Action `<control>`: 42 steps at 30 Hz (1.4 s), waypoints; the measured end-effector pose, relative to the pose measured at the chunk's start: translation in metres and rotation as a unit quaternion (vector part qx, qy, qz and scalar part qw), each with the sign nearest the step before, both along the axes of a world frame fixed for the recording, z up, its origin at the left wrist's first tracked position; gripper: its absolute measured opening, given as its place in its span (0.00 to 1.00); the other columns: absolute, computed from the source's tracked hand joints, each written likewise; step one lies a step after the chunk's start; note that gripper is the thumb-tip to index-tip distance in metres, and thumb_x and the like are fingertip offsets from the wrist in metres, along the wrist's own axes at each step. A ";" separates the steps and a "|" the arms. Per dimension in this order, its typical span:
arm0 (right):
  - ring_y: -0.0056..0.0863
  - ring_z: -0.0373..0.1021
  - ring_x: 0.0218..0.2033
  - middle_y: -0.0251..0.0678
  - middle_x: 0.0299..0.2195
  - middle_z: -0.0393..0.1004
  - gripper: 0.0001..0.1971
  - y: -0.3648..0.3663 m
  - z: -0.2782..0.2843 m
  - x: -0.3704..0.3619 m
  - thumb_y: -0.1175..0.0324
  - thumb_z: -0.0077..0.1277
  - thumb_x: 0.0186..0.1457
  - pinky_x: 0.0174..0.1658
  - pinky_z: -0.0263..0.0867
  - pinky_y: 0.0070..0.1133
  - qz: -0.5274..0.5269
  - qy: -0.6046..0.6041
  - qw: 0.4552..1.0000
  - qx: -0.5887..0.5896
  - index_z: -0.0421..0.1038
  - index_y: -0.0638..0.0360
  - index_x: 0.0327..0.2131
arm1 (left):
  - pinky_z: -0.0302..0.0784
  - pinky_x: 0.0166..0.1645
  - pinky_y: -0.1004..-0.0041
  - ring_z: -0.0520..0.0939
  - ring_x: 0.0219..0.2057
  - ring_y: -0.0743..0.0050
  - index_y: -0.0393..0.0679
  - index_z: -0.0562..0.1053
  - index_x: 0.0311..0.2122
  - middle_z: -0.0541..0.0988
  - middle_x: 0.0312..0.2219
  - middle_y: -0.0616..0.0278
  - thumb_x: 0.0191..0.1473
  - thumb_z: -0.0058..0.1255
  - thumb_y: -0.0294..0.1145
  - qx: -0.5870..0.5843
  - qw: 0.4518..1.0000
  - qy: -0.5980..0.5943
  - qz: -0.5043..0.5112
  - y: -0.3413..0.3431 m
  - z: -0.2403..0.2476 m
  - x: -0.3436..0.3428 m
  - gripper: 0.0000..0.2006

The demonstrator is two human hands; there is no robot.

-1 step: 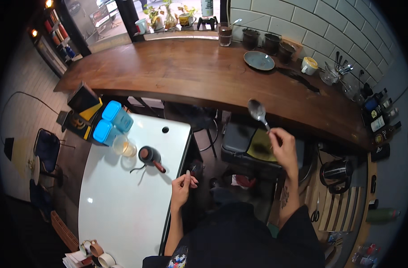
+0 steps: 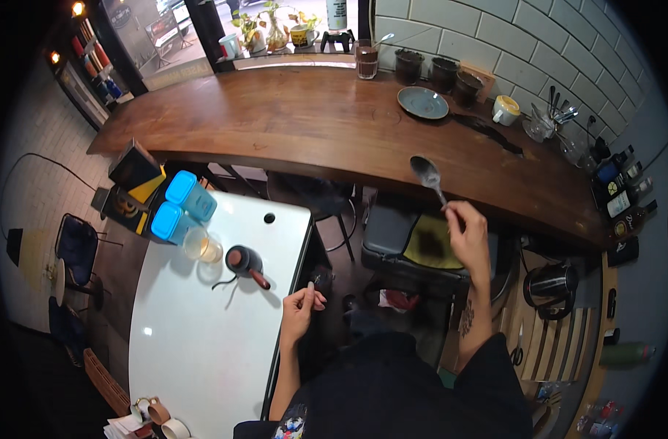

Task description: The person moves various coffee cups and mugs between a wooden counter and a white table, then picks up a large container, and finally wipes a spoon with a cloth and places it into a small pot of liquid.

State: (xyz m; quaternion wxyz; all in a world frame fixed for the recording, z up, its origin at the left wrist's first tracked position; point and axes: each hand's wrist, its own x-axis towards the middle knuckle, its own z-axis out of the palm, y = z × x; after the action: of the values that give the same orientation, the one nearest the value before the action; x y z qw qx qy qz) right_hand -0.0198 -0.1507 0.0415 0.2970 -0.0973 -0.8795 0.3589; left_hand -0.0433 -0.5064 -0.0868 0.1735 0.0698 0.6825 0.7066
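Note:
In my right hand I pinch the handle of a metal spoon, its bowl raised and pointing away from me, in front of the wooden counter's edge. My left hand is held by the right edge of the white table, fingers curled and pressed together; whatever they might hold is hidden. Closest to it on the table is a small dark gooseneck kettle with a brown lid and handle. Behind the kettle stand a clear cup with something pale inside and two blue-lidded containers.
A long wooden counter crosses ahead, bearing a blue-grey plate, a glass of brown drink, dark pots and a white cup. To my right are a black electric kettle, scissors and bottles.
My right hand and the spoon have shifted slightly to the right, and the spoon's bowl has turned a little. My left hand stays nearly where it was.

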 end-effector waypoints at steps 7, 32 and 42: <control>0.45 0.69 0.35 0.46 0.32 0.71 0.07 0.092 -0.013 -0.095 0.77 0.49 0.56 0.40 0.64 0.32 -0.048 0.024 0.991 0.124 0.74 0.65 0.37 | 0.75 0.39 0.79 0.79 0.30 0.81 0.33 0.77 0.32 0.80 0.27 0.63 0.66 0.45 0.38 -0.021 0.998 0.009 -0.055 0.050 -0.002 -0.053 0.17; 0.39 0.70 0.33 0.41 0.31 0.73 0.10 -0.148 -0.076 -0.159 0.81 0.54 0.48 0.40 0.64 0.30 0.402 0.045 0.911 -0.083 0.75 0.63 0.37 | 0.75 0.31 0.77 0.77 0.25 0.79 0.35 0.73 0.36 0.77 0.27 0.61 0.65 0.47 0.31 0.048 0.964 0.066 0.253 0.016 0.045 -0.047 0.10; 0.35 0.77 0.34 0.48 0.31 0.78 0.12 -0.244 -0.177 -0.158 0.65 0.51 0.60 0.38 0.70 0.26 0.540 -0.275 0.755 -0.252 0.74 0.67 0.38 | 0.76 0.32 0.77 0.79 0.28 0.79 0.38 0.69 0.53 0.76 0.27 0.64 0.64 0.47 0.40 -0.091 0.891 -0.042 0.443 -0.048 -0.004 -0.015 0.18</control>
State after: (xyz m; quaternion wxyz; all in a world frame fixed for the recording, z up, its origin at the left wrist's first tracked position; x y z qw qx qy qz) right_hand -0.1781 -0.3945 -0.1358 -0.2363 0.2275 -0.7077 0.6258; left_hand -0.0581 -0.5541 -0.0910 -0.1233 -0.2861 0.6961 0.6468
